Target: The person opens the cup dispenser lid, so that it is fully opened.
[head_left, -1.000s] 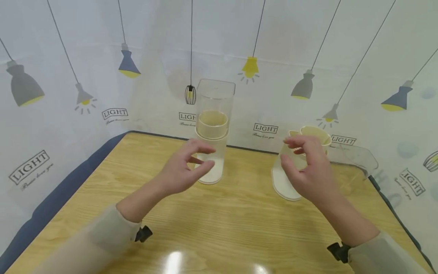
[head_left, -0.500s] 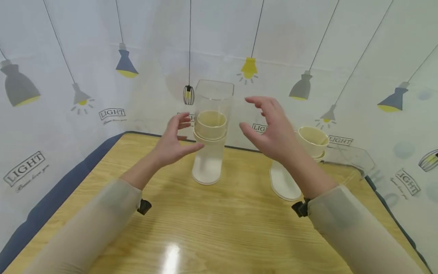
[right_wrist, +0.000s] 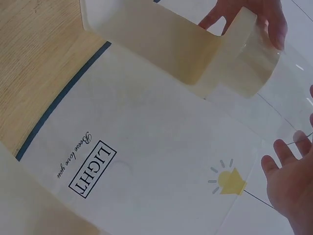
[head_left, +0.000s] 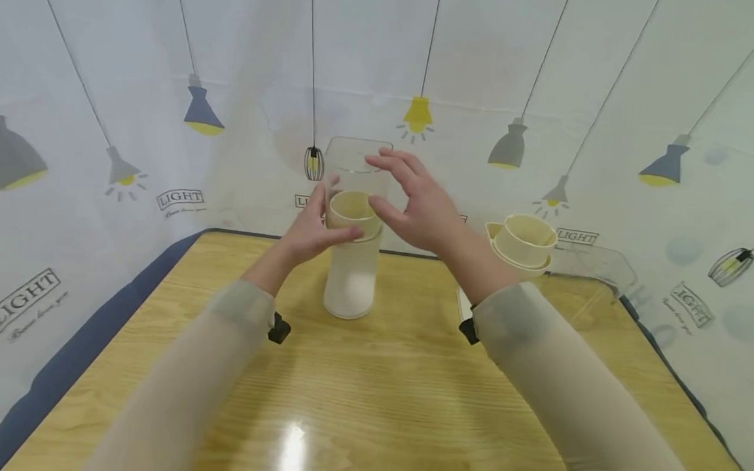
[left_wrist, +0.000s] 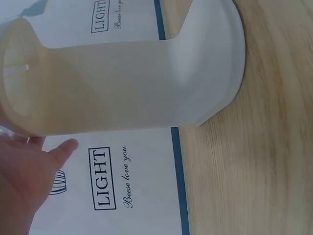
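In the head view a white stand (head_left: pixel 351 278) with an oval foot stands upright near the back of the table. A cream ring (head_left: pixel 353 208) tops it, and a clear plastic container (head_left: pixel 356 156) rises from there. My left hand (head_left: pixel 309 226) grips it at the ring, thumb in front and fingers behind. The left wrist view shows the stand's column (left_wrist: pixel 117 83) lying across the picture, with that hand at its top. Beside the clear container is my right hand (head_left: pixel 418 199), its fingers spread and loosely bent, holding nothing; whether its fingertips touch the plastic I cannot tell.
A second white stand with a cream cup-like top (head_left: pixel 530 241) is at the right, partly hidden by my right forearm. Behind it sits another clear plastic piece (head_left: pixel 595 265). A wooden table (head_left: pixel 383 386) ends at a curtain (head_left: pixel 259 157) printed with lamps.
My left hand has moved in and taken hold at the cream ring. My right hand has come from the second stand leftward and up to the clear container.
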A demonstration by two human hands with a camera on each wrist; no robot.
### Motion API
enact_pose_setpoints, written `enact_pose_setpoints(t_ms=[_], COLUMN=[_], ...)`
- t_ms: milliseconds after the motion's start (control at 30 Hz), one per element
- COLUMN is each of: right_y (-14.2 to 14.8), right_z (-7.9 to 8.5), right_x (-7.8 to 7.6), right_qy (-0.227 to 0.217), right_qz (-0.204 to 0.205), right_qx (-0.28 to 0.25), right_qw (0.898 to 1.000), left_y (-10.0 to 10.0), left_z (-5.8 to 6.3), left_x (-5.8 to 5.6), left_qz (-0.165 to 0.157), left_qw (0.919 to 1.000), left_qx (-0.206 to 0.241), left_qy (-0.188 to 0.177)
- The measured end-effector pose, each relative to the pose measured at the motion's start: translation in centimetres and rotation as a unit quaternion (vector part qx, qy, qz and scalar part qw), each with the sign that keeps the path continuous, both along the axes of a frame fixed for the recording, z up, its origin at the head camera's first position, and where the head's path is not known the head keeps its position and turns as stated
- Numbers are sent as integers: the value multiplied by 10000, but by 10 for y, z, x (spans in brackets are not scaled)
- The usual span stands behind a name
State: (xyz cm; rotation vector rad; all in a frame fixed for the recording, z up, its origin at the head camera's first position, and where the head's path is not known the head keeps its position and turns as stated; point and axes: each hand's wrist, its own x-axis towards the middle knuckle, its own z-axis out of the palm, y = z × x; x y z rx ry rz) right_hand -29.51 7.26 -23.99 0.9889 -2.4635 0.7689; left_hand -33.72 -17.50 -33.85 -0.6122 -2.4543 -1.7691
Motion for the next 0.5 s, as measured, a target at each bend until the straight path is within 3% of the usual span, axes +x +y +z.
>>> enact_pose_setpoints(t_ms=[200,500], right_y=[-6,-8], right_z=[-5,-8], right_x=[4,3], right_qy=[-172,-250], right_qz=[-170,-360], right_qx=[-429,-672], right_qw=[9988,9968], left_y=[1,12], left_z=[-3,-16], left_x=[4,15], left_qz=[204,443], left_qw=[9996,9985], left_qx=[-159,52], left_qy=[87,325])
